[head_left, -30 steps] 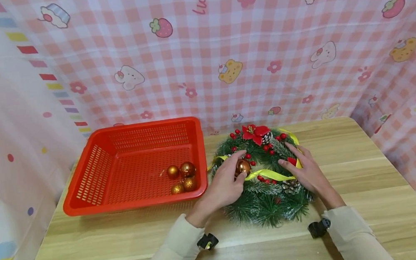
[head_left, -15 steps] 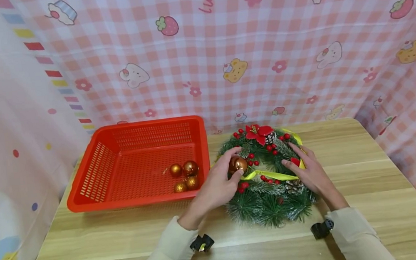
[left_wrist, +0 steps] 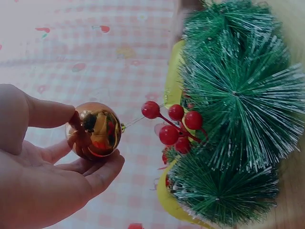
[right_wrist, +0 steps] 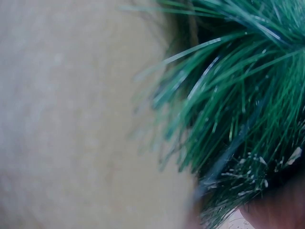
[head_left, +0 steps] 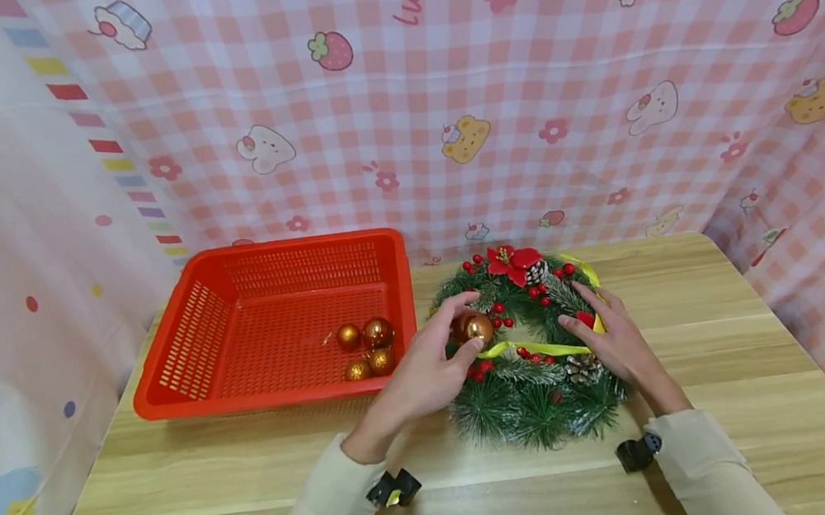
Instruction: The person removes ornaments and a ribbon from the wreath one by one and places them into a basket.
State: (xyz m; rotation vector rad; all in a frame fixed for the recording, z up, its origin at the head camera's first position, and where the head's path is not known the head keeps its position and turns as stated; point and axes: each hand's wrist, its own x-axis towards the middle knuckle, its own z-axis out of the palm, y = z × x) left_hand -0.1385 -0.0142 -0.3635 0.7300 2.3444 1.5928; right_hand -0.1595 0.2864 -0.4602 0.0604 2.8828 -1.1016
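Observation:
My left hand [head_left: 427, 372] pinches a shiny copper-coloured Christmas ball [head_left: 476, 329] between thumb and fingers, over the left side of a green wreath [head_left: 539, 411]. From the ball's cap [left_wrist: 123, 128] a thin clear loop stretches toward red berries [left_wrist: 169, 135] on the wreath; whether it is hooked there I cannot tell. My right hand [head_left: 615, 346] grips the wreath's right side, its thumb toward the ring's centre. A yellow ribbon [head_left: 533, 350] crosses the wreath between the hands. Pine needles [right_wrist: 238, 95] fill much of the right wrist view, and most of that hand is hidden there.
Left of the wreath stands a red plastic basket [head_left: 277, 400] with several gold and copper balls [head_left: 378, 333] in its right front corner. A red poinsettia [head_left: 513, 263] and a pine cone [head_left: 584, 369] decorate the wreath. A checked curtain [head_left: 400, 126] hangs behind the wooden table [head_left: 219, 492].
My left hand has drawn slightly to the left with the ball, away from the wreath's centre. The right hand stays on the wreath. The head view has shifted a little.

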